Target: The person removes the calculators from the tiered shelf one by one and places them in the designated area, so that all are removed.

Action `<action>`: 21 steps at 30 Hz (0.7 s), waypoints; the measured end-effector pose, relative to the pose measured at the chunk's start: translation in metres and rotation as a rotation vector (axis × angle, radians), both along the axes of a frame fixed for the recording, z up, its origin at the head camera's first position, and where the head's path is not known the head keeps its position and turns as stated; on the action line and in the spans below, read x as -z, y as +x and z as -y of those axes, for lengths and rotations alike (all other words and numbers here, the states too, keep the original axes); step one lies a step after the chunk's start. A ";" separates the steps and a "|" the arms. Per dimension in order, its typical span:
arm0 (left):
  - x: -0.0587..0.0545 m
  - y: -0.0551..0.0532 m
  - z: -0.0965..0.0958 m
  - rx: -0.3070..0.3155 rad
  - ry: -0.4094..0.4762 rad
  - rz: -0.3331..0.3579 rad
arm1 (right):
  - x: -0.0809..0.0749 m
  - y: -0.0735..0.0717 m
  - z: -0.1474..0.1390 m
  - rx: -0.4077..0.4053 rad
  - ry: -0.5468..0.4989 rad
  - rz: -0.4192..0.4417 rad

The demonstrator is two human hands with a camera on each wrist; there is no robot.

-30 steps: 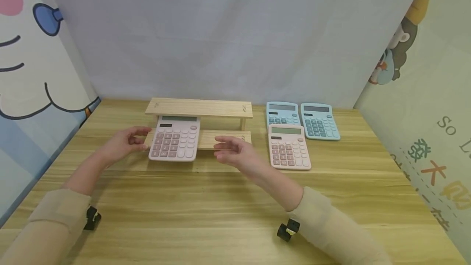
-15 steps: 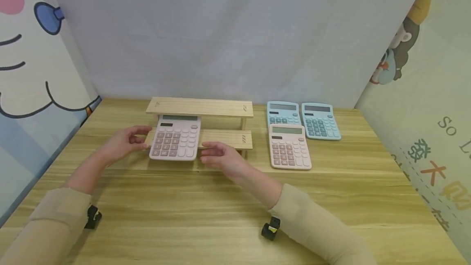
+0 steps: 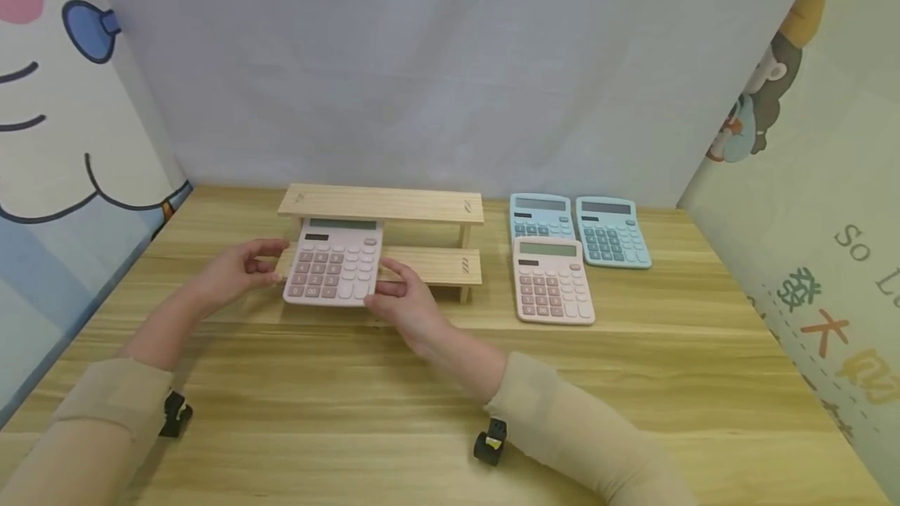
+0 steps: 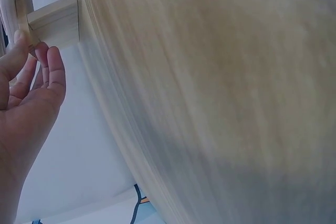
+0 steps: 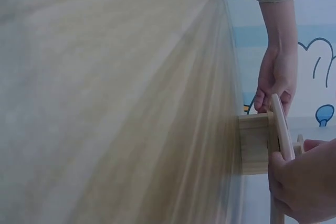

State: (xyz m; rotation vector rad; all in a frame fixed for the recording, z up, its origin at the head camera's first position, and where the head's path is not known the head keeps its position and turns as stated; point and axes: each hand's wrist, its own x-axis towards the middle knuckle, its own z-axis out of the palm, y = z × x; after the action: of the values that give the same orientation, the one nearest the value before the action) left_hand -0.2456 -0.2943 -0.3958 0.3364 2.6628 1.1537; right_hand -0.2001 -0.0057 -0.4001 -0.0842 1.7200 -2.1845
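A pink calculator (image 3: 333, 262) lies face up on the lower board of a two-tier wooden shelf (image 3: 436, 262). Its top edge reaches under the upper board, while its bottom edge overhangs the front. My right hand (image 3: 411, 309) grips the calculator's lower right edge, thumb at the front corner and fingers along the side. In the right wrist view, that hand (image 5: 307, 179) shows close to the calculator's thin edge (image 5: 282, 127). At the shelf's left end, my left hand (image 3: 235, 276) pinches the end of the lower board with curled fingers; the left wrist view shows this hand (image 4: 34, 98) from below.
Right of the shelf, a second pink calculator (image 3: 554, 281) lies in front of two blue calculators (image 3: 540, 212), (image 3: 612, 233), partly covering the left one. All rest on the wood-grain table (image 3: 394, 412). A pale curtain (image 3: 436, 84) hangs behind.
My right hand has moved left from beside the lower board to the calculator's right edge and now grips it. The left hand and the calculators stay where they were.
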 end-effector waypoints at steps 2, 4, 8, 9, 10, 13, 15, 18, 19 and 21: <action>0.000 0.000 0.001 -0.001 0.003 0.004 | 0.001 0.001 0.003 0.027 -0.007 -0.003; -0.001 0.000 0.001 -0.001 0.005 0.010 | 0.002 0.001 0.006 0.051 -0.010 -0.007; -0.001 -0.001 0.001 0.007 0.001 0.006 | 0.003 0.002 0.009 0.092 -0.028 0.007; -0.001 -0.001 0.001 0.008 0.000 0.005 | 0.003 0.002 0.009 0.102 -0.033 0.016; 0.000 -0.001 0.001 0.009 0.000 0.005 | 0.003 0.002 0.010 0.108 -0.035 0.020; 0.000 0.000 0.001 0.009 0.006 0.006 | 0.004 0.001 0.011 0.133 -0.053 0.040; 0.000 0.000 0.002 0.008 0.007 0.004 | 0.004 0.001 0.011 0.141 -0.056 0.039; 0.000 0.000 0.002 0.007 0.011 0.002 | 0.002 0.001 0.009 0.139 -0.047 0.037; 0.000 0.000 0.003 0.007 0.010 0.000 | 0.002 0.001 0.008 0.134 -0.044 0.038; 0.000 0.000 0.003 0.007 0.009 -0.001 | 0.001 0.002 0.006 0.115 -0.036 0.037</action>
State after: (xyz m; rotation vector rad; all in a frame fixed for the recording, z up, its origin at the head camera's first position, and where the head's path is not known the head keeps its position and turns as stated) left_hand -0.2454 -0.2975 -0.3959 0.3471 2.6559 1.1644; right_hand -0.1986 -0.0118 -0.4012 0.0479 1.7049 -2.2843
